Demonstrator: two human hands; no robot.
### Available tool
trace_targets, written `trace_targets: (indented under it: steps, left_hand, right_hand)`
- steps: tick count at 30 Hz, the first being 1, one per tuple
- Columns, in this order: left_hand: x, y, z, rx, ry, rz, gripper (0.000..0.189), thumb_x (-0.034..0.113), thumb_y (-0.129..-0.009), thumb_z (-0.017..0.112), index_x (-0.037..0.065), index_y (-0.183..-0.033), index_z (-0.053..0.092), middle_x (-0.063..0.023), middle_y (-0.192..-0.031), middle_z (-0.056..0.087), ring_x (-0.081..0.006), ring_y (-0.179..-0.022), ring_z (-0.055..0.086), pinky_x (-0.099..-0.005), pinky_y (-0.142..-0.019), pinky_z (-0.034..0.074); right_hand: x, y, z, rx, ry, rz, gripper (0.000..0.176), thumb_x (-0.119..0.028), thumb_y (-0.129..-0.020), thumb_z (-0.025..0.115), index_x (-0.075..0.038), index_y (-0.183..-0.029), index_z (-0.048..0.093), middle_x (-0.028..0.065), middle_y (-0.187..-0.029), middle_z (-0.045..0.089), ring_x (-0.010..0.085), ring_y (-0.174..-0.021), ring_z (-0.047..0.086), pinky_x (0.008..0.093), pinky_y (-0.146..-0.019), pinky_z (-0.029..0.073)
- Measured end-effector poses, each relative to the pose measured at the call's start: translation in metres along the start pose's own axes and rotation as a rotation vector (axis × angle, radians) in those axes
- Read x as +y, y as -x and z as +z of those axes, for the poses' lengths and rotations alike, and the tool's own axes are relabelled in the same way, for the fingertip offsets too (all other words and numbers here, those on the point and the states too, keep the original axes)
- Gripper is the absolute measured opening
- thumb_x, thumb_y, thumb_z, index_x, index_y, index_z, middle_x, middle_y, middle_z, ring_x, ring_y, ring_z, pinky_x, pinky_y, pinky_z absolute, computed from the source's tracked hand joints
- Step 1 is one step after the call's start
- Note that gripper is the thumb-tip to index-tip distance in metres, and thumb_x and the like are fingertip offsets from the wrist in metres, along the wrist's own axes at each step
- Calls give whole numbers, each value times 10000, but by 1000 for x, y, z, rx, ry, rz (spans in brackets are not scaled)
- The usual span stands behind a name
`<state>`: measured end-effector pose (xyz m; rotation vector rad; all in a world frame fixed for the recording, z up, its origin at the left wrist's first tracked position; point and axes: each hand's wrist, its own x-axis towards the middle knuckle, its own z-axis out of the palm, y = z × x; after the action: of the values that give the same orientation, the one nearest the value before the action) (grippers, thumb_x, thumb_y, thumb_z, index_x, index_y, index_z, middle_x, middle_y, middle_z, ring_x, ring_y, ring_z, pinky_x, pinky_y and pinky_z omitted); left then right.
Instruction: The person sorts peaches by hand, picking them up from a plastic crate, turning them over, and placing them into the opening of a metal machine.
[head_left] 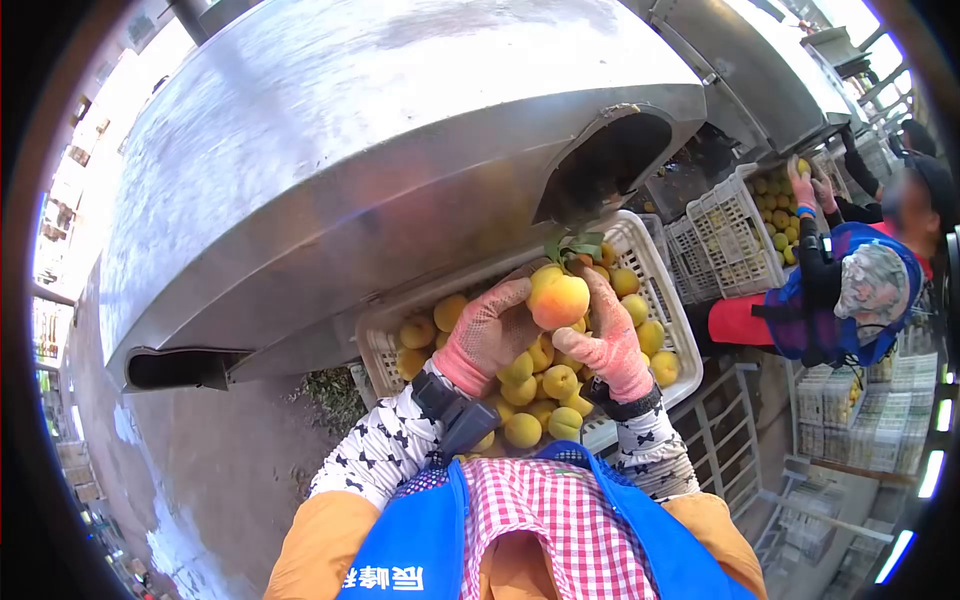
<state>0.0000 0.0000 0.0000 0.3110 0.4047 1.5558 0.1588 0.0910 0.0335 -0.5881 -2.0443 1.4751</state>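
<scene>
Gripping a blushed peach (560, 302) between both hands (488, 335), over a plastic crate (688, 375); could bruise it by squeezing hard.

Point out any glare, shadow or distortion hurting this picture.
Head view: glare whitens the metal housing's top; its opening is dark; the wide lens curves straight edges inside a black border; the co-worker's head is blurred; the fruit between left hand and right hand looks fairly clear.
</scene>
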Motion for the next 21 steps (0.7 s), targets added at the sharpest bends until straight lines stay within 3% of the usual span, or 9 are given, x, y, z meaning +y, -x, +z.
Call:
trace_targets:
  steps: [3, 5, 9, 13, 14, 15, 17, 20, 21]
  left_hand:
    - [4, -10, 5, 58, 66, 48, 430, 267, -998, 578, 66, -1375, 522, -125, -1316, 589, -203, -1226, 555, -375, -1082, 421]
    - [8, -5, 14, 150, -10, 25, 407, 273, -978, 616, 78, -1330, 561, -103, -1280, 607, -170, -1180, 575, -320, -997, 468]
    - [-3, 9, -38, 380, -232, 42, 418, 283, -977, 607, 47, -1319, 571, -114, -1296, 605, -233, -1114, 618, -377, -969, 492]
    - [-17, 47, -80, 602, -785, 244, 470, 267, -928, 667, 24, -1315, 559, -135, -1261, 606, -267, -1047, 635, -394, -947, 502]
    - [-24, 63, -96, 644, -1026, 342, 509, 261, -897, 695, 34, -1328, 547, -151, -1235, 611, -293, -1058, 627, -410, -951, 499]
    - [-14, 75, -95, 663, -1043, 321, 509, 261, -897, 695, 34, -1328, 547, -151, -1235, 611, -293, -1058, 627, -410, -951, 499]
    - [-7, 73, -86, 677, -1946, 231, 527, 314, -845, 702, 78, -1297, 566, -135, -1236, 592, -352, -1185, 540, -458, -1036, 426]
    - [-13, 67, -96, 516, -2054, 157, 618, 335, -784, 723, 117, -1332, 538, -167, -1293, 559, -411, -1232, 482, -493, -1068, 390]
    - [-14, 70, -96, 527, -2052, 151, 618, 335, -784, 723, 117, -1332, 538, -167, -1293, 559, -411, -1232, 482, -493, -1068, 390]
  right_hand:
    - [0, -16, 0, 91, 98, -17, 748, -246, -692, 832, -2, -1342, 555, 182, -1281, 591, 312, -1203, 554, 401, -1054, 421]
    - [-9, -29, -3, 244, 418, -131, 662, -201, -670, 837, 5, -1252, 599, 183, -1181, 615, 341, -1102, 592, 412, -963, 478]
    - [21, -86, -11, 436, 880, -331, 632, -234, -713, 818, -25, -1265, 593, 218, -1145, 600, 409, -1042, 587, 426, -907, 504]
    - [43, -100, -8, 402, 803, -180, 611, -276, -754, 789, -19, -1269, 584, 241, -1169, 578, 423, -1038, 582, 436, -905, 504]
    - [43, -99, -4, 420, 828, -151, 555, -257, -774, 775, -5, -1233, 593, 243, -1137, 594, 426, -1024, 583, 443, -873, 511]
    - [40, -105, 1, 449, 843, -134, 500, -239, -793, 762, 8, -1198, 603, 246, -1105, 609, 428, -1011, 585, 449, -841, 517]
    - [48, -130, 0, 492, 907, -180, 463, -231, -816, 748, 10, -1185, 605, 230, -1076, 627, 428, -1008, 585, 448, -847, 514]
    - [55, -145, -10, 518, 967, -298, 438, -216, -831, 736, 2, -1189, 611, 194, -1073, 647, 392, -1013, 599, 425, -864, 512]
    - [30, -123, -13, 528, 767, -304, 424, -181, -828, 732, -6, -1197, 616, 177, -1079, 653, 363, -1016, 608, 405, -869, 511]
